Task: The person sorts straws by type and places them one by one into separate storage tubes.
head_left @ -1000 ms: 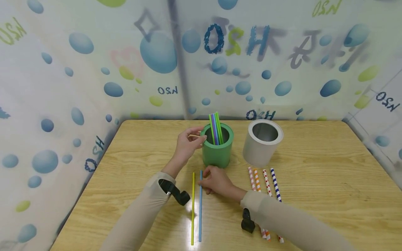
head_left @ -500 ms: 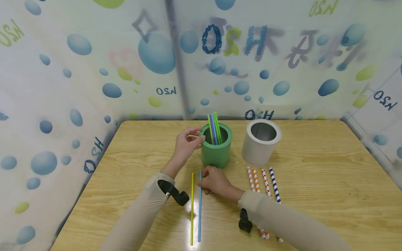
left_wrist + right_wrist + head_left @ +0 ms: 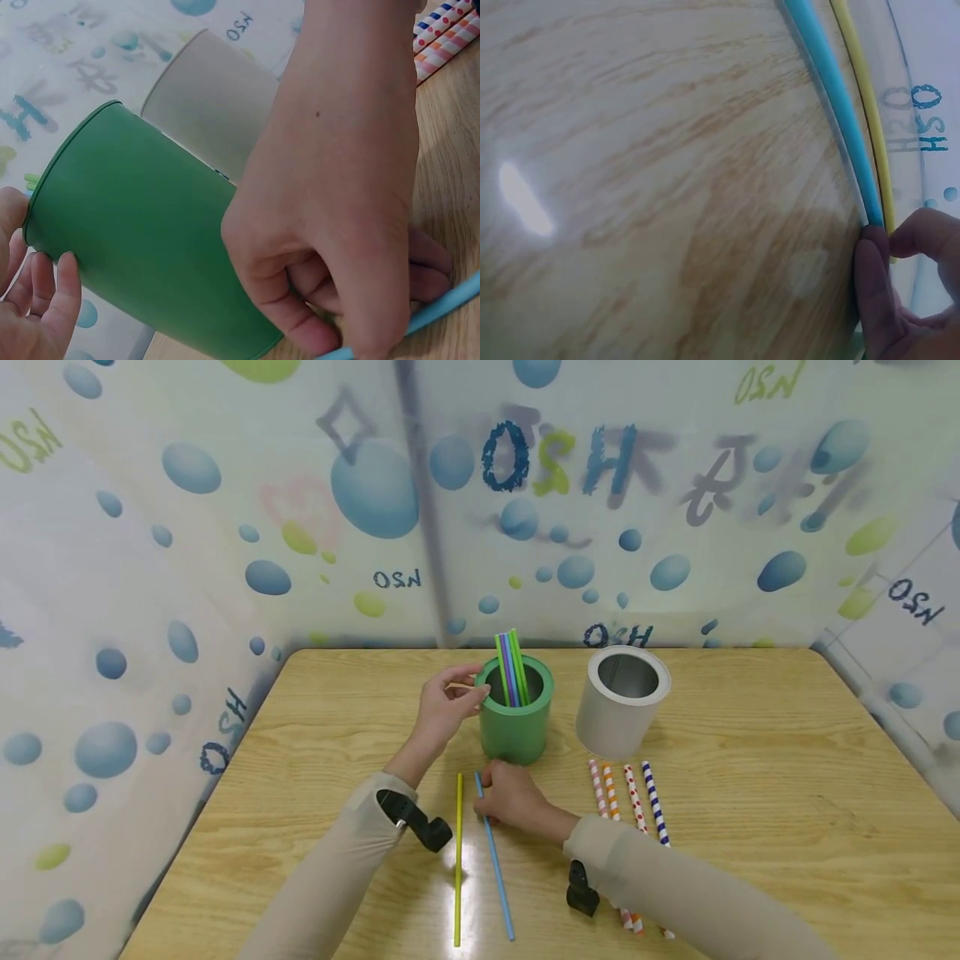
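Observation:
A green round container [image 3: 516,733] holds several green, purple and blue straws [image 3: 512,664] that stick up above its rim. My left hand [image 3: 441,708] holds the container's left rim between thumb and fingers. Just in front of it, my right hand [image 3: 517,800] pinches a blue straw [image 3: 498,868] near its far end. The blue straw slants, its near end to the right. Beside it on the table lies a yellow straw [image 3: 458,860]. In the right wrist view, thumb and finger meet at the end of the blue straw [image 3: 838,94], close to the yellow straw [image 3: 866,90].
A white round container [image 3: 618,727] stands right of the green one. Several patterned paper straws [image 3: 656,802] lie in front of it, partly beneath the right forearm. The wooden table [image 3: 765,777] meets a patterned wall covering at the back.
The blue straw has swung from parallel with the yellow straw to a slant, its near end shifting right. The left hand stays at the green container's rim.

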Tool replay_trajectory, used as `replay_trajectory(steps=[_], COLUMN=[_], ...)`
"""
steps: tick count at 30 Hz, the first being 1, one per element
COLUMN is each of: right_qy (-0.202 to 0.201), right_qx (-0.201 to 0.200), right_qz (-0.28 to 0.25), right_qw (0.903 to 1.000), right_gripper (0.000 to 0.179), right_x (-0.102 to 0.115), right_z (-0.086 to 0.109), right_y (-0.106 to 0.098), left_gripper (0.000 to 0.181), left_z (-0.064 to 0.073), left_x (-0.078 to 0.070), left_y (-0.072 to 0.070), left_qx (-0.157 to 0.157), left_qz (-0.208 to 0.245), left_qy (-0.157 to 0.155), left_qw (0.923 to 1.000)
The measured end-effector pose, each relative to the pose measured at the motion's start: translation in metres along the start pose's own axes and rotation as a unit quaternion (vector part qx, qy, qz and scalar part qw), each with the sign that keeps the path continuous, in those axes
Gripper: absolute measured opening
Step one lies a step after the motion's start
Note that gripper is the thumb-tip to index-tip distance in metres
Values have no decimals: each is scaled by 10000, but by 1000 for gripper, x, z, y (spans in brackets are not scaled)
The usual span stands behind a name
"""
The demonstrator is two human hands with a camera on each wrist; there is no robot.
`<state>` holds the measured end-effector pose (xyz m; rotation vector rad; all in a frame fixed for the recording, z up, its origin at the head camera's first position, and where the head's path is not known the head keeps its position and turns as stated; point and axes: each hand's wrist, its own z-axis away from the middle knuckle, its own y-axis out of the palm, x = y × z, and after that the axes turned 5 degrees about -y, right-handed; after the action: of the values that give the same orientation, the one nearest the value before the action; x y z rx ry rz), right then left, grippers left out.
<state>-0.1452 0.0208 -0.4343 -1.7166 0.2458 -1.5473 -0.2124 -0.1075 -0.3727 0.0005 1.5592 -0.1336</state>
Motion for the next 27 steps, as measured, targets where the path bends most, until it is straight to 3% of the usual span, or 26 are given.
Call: replay_trajectory(steps=[8,10,14,18,23,27], right_qy=[86,49,-95,-279,-399,-432], right_qx=[243,280,317,282,147,70], right_qz=[-264,-402,-717,-940,-1091,-1248], right_qw=[9993,9988,9969,9948,9931,9912], right_gripper=[7,13,18,3,21,22], right_x=[0,-2,-6,-8,-3,1], right_z=[-2,-3,-3,-2,0,3], right_y=[-2,-2,-4,-8,-20,-27], left_gripper=[35,35,35,33,35,35], left_z=[9,13,8,1,9,7], left_x=[-16,-21,-13,-2,-16,-12], left_y=[1,1,1,0,1,1], left_qx=[99,83,45,-16,45,63], left_qz=[19,-5,47,50,61,117], left_qy=[-72,-60,4,79,14,-5], left_qw=[9999,9999,10000,10000,10000,9999])
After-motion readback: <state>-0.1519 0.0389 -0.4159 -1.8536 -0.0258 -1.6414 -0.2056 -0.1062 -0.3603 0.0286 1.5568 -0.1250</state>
